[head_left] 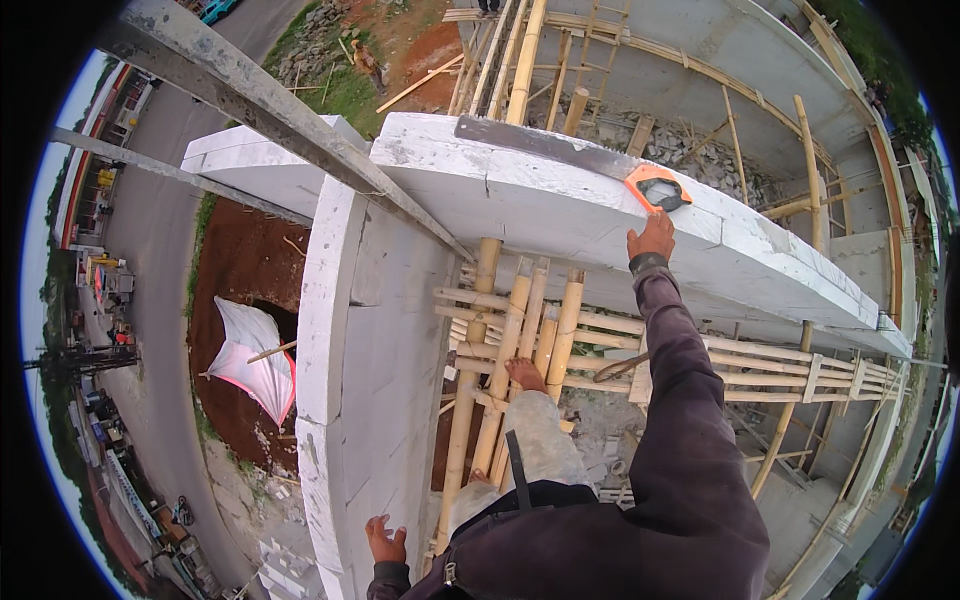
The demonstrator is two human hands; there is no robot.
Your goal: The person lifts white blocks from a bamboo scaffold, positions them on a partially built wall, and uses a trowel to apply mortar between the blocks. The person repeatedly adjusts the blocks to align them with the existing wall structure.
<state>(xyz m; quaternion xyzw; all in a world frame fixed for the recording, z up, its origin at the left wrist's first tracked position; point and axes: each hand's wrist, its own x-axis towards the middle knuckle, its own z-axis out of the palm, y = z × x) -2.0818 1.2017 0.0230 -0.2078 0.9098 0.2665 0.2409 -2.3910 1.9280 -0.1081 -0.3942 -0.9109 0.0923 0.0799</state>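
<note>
A hand saw with a long grey blade (545,146) and an orange handle (632,180) lies flat along the top of a white block wall (460,170). My right hand (652,238) reaches forward to the wall's edge, fingers apart, with its fingertips at the near side of the handle; whether they touch it I cannot tell. No finger passes through the handle's opening. Low in the view, my left hand (385,541) is beside another white wall (345,420), thumb and fingers apart, holding nothing.
I stand barefoot on bamboo poles (505,370) between the walls. A grey metal beam (290,120) slants across the upper left. More bamboo scaffolding (760,375) runs right. Far below are a road (165,270), a pale sheet (250,350) on soil, and a person (368,66).
</note>
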